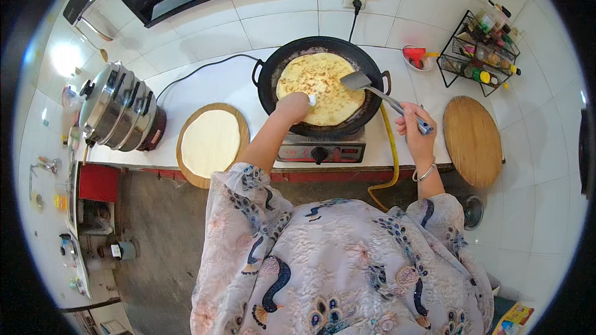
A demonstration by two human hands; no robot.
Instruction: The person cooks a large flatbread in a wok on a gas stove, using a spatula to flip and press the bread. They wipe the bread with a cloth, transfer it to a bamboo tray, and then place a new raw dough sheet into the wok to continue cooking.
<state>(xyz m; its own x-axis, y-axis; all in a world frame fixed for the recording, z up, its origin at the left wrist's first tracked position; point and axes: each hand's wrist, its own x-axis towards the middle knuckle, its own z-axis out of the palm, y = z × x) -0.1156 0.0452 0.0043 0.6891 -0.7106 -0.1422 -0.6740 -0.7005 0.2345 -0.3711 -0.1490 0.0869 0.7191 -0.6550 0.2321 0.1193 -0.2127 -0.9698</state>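
Note:
A round, brown-speckled flatbread (pixel 321 74) lies in a black two-handled wok (pixel 271 79). My right hand (pixel 417 125) is closed around the handle of a metal spatula (pixel 356 80), whose blade rests at the bread's right side. Over the wok's near left rim reaches my left hand (pixel 294 107), its fingers closed. A small white thing (pixel 312 100) shows at those fingertips, too small to name, just above the bread. Left of the wok, pale raw dough (pixel 212 141) is spread flat on a round wooden board (pixel 186 164).
Beneath the wok is a gas stove (pixel 320 152) with a yellow hose (pixel 392 149). A stacked steamer (pixel 118 108) stands at the left. At the right are a bowl (pixel 418 59) with a red scoop, a spice rack (pixel 478 53) and another round wooden board (pixel 473 141).

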